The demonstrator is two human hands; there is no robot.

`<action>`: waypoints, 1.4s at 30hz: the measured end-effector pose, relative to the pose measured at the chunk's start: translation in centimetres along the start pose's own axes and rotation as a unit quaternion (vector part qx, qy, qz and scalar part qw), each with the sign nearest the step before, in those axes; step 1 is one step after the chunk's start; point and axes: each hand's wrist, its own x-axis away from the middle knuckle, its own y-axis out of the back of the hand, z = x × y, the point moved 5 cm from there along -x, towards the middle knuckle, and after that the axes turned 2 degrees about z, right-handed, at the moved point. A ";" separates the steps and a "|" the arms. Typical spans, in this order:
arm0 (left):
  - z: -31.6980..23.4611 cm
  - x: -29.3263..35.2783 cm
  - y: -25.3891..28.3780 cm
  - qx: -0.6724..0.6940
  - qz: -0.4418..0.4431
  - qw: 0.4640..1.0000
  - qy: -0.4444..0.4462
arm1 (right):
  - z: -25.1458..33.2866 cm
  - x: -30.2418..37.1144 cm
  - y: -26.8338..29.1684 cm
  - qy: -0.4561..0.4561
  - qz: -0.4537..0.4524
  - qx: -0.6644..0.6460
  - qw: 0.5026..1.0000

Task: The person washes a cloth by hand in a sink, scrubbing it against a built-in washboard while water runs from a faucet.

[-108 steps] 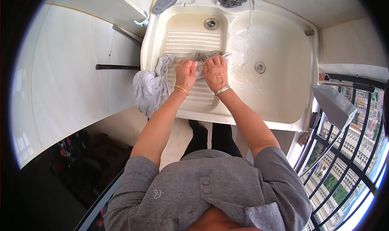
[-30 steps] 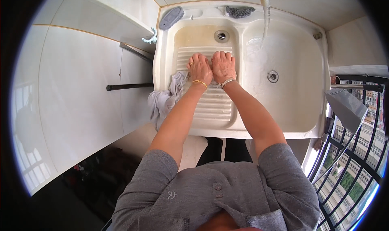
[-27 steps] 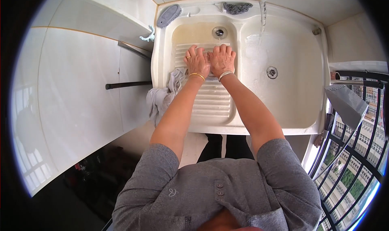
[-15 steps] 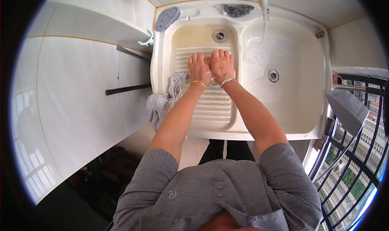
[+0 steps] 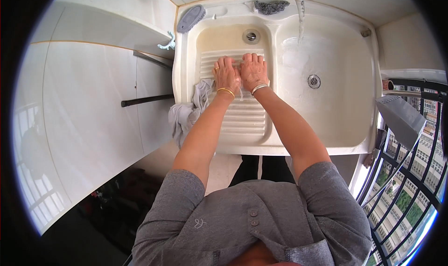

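Note:
My left hand (image 5: 226,74) and my right hand (image 5: 255,73) press side by side on the ribbed washboard (image 5: 242,121) in the left basin. Their fingers are curled down, closed over something wet and whitish that shows only as a sliver between them; its kind is hidden. A pale grey cloth (image 5: 184,113) hangs over the basin's left rim. Its upper end lies on the washboard beside my left wrist, and I cannot tell whether it runs under my hand. A gold bracelet circles my left wrist, and a silver one circles my right.
The right basin (image 5: 345,112) has a drain (image 5: 314,81) and a pale spout (image 5: 298,4) over it. On the back ledge rest a grey scrubbing brush (image 5: 191,18) and a dark scouring pad (image 5: 271,7). A black bar (image 5: 147,101) juts toward the sink at left; window bars (image 5: 415,172) stand at right.
My hands have drawn slightly apart at the fingers, still at nearly the same spot on the washboard. The whole view has shifted a little upward.

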 end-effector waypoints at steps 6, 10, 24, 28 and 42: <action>-2.3 11.5 2.4 0.063 0.066 0.996 0.008 | 1.0 12.1 2.6 -0.011 0.023 -0.055 0.998; -2.1 9.5 1.6 0.031 0.077 0.996 -0.027 | 0.6 8.9 1.8 0.092 0.129 -0.022 0.987; -2.8 9.8 2.0 0.034 0.041 0.996 -0.073 | 0.3 9.3 1.3 0.123 0.088 -0.021 0.988; 0.0 -0.1 -0.2 0.009 0.029 0.999 -0.014 | 0.2 0.2 -0.1 -0.008 0.041 0.032 0.999; 1.0 0.3 -0.3 0.026 0.006 0.998 0.052 | 0.7 -0.1 -0.5 -0.034 0.031 -0.001 0.999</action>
